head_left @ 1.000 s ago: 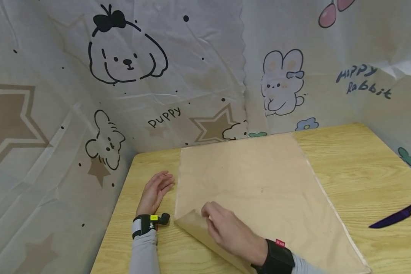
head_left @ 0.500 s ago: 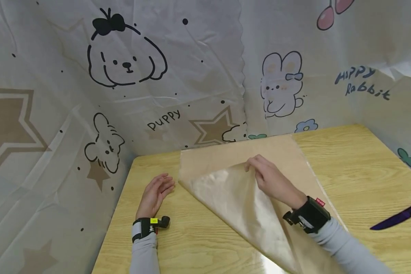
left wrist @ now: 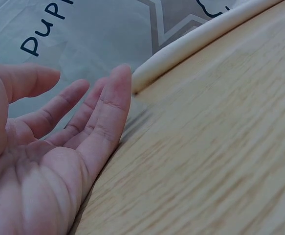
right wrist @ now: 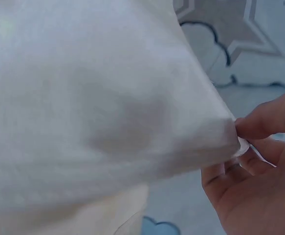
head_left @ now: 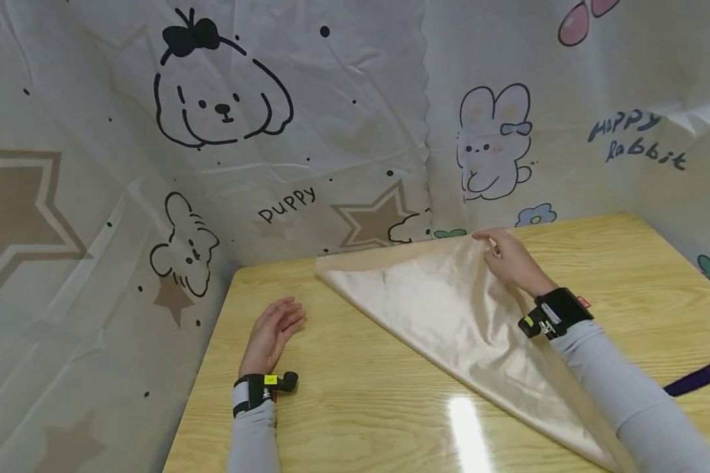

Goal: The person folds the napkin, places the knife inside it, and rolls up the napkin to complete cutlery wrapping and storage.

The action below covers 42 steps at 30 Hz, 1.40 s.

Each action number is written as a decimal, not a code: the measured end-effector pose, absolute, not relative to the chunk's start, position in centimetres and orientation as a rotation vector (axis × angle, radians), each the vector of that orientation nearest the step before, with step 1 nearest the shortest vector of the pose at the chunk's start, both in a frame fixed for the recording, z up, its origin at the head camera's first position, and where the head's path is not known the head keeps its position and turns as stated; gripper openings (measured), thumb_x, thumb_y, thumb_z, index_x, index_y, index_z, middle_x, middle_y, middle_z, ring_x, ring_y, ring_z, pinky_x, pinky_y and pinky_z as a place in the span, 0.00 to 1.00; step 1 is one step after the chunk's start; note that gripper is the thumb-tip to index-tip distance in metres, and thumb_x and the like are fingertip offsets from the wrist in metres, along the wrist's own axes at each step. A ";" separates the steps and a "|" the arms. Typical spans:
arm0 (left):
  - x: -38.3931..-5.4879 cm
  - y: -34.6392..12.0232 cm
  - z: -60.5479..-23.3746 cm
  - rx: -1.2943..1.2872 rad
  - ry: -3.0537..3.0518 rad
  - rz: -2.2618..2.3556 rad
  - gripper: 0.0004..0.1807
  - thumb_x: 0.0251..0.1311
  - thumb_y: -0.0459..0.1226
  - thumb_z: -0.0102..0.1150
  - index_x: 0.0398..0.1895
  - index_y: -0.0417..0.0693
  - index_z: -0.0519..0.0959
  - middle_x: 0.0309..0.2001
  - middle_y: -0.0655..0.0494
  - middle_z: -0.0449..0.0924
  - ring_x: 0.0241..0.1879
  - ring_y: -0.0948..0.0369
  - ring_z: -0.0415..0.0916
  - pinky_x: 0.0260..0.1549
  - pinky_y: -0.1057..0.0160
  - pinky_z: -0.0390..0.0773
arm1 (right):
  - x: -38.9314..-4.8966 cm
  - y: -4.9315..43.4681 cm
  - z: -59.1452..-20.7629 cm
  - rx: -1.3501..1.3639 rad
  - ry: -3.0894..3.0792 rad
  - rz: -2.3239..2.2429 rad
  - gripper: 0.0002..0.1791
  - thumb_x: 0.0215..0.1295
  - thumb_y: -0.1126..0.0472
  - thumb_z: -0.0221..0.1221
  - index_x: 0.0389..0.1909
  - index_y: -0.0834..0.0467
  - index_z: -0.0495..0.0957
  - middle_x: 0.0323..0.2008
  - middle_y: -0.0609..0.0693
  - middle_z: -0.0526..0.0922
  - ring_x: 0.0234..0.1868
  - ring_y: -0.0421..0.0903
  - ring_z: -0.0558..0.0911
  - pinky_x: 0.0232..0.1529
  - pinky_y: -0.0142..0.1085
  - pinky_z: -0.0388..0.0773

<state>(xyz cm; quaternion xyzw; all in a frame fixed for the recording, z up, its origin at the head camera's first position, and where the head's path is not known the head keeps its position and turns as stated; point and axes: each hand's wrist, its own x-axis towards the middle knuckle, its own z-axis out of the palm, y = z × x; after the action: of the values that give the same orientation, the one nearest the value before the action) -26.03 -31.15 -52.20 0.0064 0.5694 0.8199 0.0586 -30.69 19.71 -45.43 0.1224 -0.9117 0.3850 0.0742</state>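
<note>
A beige cloth lies folded over diagonally on the table, its shinier underside facing up. At the cloth's far right corner my right hand pinches the turned-over corner between thumb and fingers. The right wrist view shows that corner of the cloth held at the fingertips of the right hand. My left hand rests on the table left of the cloth, fingers relaxed and holding nothing. In the left wrist view the left hand lies palm up-sideways, with the folded cloth edge beyond its fingertips.
A dark purple knife lies at the right of the wooden table, partly behind the right sleeve. A white sheet printed with cartoon animals and stars hangs along the back and sides of the table.
My right hand has carried the near left corner of the cloth up and across to the far right, folding the cloth into a triangle. The left hand has stayed almost still.
</note>
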 end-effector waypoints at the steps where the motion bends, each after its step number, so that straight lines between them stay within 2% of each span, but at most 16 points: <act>1: -26.0 -31.1 -52.2 0.011 1.721 2.487 0.30 0.72 0.41 0.48 0.69 0.32 0.57 0.58 0.41 0.71 0.60 0.46 0.69 0.54 0.57 0.76 | -31.1 20.2 -45.6 0.354 -2.756 1.166 0.26 0.67 0.71 0.45 0.66 0.65 0.67 0.65 0.66 0.64 0.40 0.56 0.71 0.37 0.47 0.69; 3: -25.9 -31.0 -52.3 0.004 1.721 2.490 0.29 0.72 0.41 0.48 0.69 0.32 0.58 0.57 0.42 0.71 0.59 0.47 0.70 0.54 0.57 0.76 | -32.0 21.3 -46.0 0.333 -2.789 1.189 0.27 0.67 0.71 0.43 0.68 0.66 0.64 0.68 0.68 0.61 0.48 0.61 0.71 0.46 0.54 0.72; 4: -25.9 -30.9 -52.3 -0.004 1.725 2.491 0.29 0.72 0.41 0.48 0.69 0.33 0.58 0.56 0.43 0.72 0.58 0.47 0.71 0.54 0.57 0.77 | -32.3 21.9 -46.2 0.322 -2.795 1.207 0.28 0.67 0.70 0.43 0.70 0.67 0.62 0.69 0.68 0.59 0.53 0.63 0.70 0.52 0.57 0.70; 5: -25.9 -30.8 -52.4 -0.003 1.730 2.488 0.29 0.72 0.41 0.48 0.69 0.32 0.58 0.56 0.43 0.72 0.58 0.47 0.71 0.54 0.57 0.77 | -32.7 22.4 -46.5 0.306 -2.803 1.238 0.29 0.68 0.70 0.43 0.71 0.67 0.60 0.70 0.68 0.57 0.59 0.65 0.67 0.58 0.59 0.66; 7: -25.9 -30.7 -52.4 0.003 1.733 2.486 0.30 0.73 0.41 0.47 0.70 0.32 0.57 0.56 0.43 0.72 0.58 0.48 0.71 0.54 0.58 0.77 | -33.4 23.4 -47.0 0.279 -2.809 1.299 0.30 0.69 0.69 0.44 0.73 0.66 0.56 0.72 0.68 0.53 0.69 0.64 0.54 0.67 0.62 0.53; 8: -25.9 -30.7 -52.4 0.006 1.730 2.487 0.30 0.73 0.41 0.46 0.70 0.31 0.56 0.56 0.42 0.72 0.58 0.48 0.71 0.54 0.58 0.77 | -33.6 23.9 -47.2 0.260 -2.814 1.333 0.31 0.70 0.69 0.43 0.74 0.66 0.54 0.73 0.67 0.51 0.71 0.63 0.49 0.69 0.62 0.48; 10: -25.8 -30.6 -52.3 0.004 1.730 2.488 0.30 0.73 0.40 0.46 0.70 0.31 0.56 0.56 0.43 0.72 0.58 0.48 0.71 0.53 0.58 0.77 | -34.2 24.7 -47.6 0.238 -2.821 1.383 0.32 0.70 0.69 0.43 0.75 0.66 0.51 0.74 0.67 0.48 0.72 0.62 0.45 0.70 0.62 0.44; 19: -25.8 -30.4 -52.0 0.026 1.739 2.482 0.28 0.74 0.40 0.45 0.70 0.31 0.57 0.56 0.42 0.72 0.59 0.46 0.70 0.54 0.58 0.77 | -36.6 26.4 -48.1 0.194 -2.924 1.342 0.32 0.69 0.71 0.40 0.73 0.70 0.50 0.73 0.71 0.45 0.72 0.65 0.42 0.70 0.62 0.41; 24: -25.8 -30.6 -51.9 0.020 1.742 2.478 0.29 0.74 0.39 0.45 0.70 0.30 0.57 0.56 0.41 0.72 0.59 0.46 0.70 0.54 0.58 0.77 | -37.3 26.4 -48.9 0.152 -2.945 1.336 0.32 0.67 0.72 0.37 0.73 0.71 0.51 0.73 0.70 0.47 0.71 0.66 0.43 0.70 0.61 0.42; 31: -25.7 -30.8 -51.9 0.012 1.763 2.467 0.27 0.74 0.39 0.43 0.69 0.32 0.57 0.56 0.43 0.72 0.59 0.46 0.69 0.54 0.58 0.77 | -37.7 26.0 -49.1 0.092 -2.984 1.287 0.31 0.73 0.64 0.39 0.74 0.69 0.49 0.72 0.72 0.48 0.71 0.67 0.45 0.68 0.63 0.46; 35: -25.7 -30.8 -52.1 -0.004 1.763 2.466 0.27 0.74 0.39 0.44 0.69 0.32 0.58 0.55 0.44 0.72 0.59 0.46 0.70 0.54 0.58 0.77 | -37.7 25.6 -48.9 0.094 -2.998 1.250 0.31 0.73 0.63 0.40 0.73 0.71 0.49 0.71 0.74 0.50 0.70 0.69 0.47 0.68 0.64 0.48; 36: -25.7 -30.9 -52.1 -0.008 1.764 2.466 0.27 0.74 0.40 0.44 0.69 0.32 0.58 0.55 0.44 0.72 0.59 0.47 0.70 0.54 0.58 0.77 | -37.7 25.5 -49.0 0.093 -2.995 1.247 0.31 0.72 0.63 0.41 0.73 0.72 0.50 0.70 0.74 0.51 0.68 0.69 0.54 0.66 0.63 0.55; 37: -25.7 -30.9 -52.2 -0.009 1.761 2.467 0.28 0.74 0.40 0.45 0.69 0.32 0.58 0.55 0.44 0.72 0.59 0.47 0.70 0.54 0.58 0.77 | -37.7 25.5 -49.0 0.100 -3.000 1.231 0.31 0.72 0.64 0.41 0.73 0.73 0.50 0.70 0.74 0.52 0.67 0.69 0.56 0.66 0.62 0.56; 39: -25.7 -31.0 -52.4 -0.002 1.760 2.469 0.29 0.73 0.40 0.45 0.69 0.31 0.57 0.55 0.44 0.73 0.59 0.47 0.70 0.54 0.58 0.77 | -37.7 25.5 -49.2 0.089 -2.998 1.255 0.33 0.70 0.64 0.44 0.72 0.73 0.49 0.70 0.74 0.53 0.51 0.65 0.75 0.52 0.55 0.75; 40: -25.8 -31.0 -52.4 0.003 1.758 2.473 0.29 0.73 0.40 0.46 0.69 0.31 0.57 0.55 0.43 0.73 0.59 0.46 0.70 0.54 0.58 0.77 | -37.8 25.5 -49.2 0.083 -2.999 1.250 0.34 0.69 0.64 0.45 0.72 0.73 0.50 0.69 0.74 0.54 0.41 0.62 0.79 0.42 0.51 0.79; 42: -25.9 -31.1 -52.5 0.018 1.759 2.472 0.29 0.73 0.40 0.46 0.69 0.31 0.57 0.55 0.43 0.73 0.59 0.46 0.70 0.54 0.58 0.77 | -37.8 25.5 -49.2 0.081 -3.016 1.205 0.34 0.68 0.63 0.46 0.72 0.74 0.51 0.69 0.75 0.55 0.39 0.64 0.78 0.40 0.52 0.79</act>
<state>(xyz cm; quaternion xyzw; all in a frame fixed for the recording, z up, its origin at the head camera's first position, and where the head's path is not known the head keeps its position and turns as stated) -25.91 -31.09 -52.45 0.0059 0.5789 0.8136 0.0535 -37.76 25.46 -49.20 0.0250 -0.9270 0.3703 -0.0536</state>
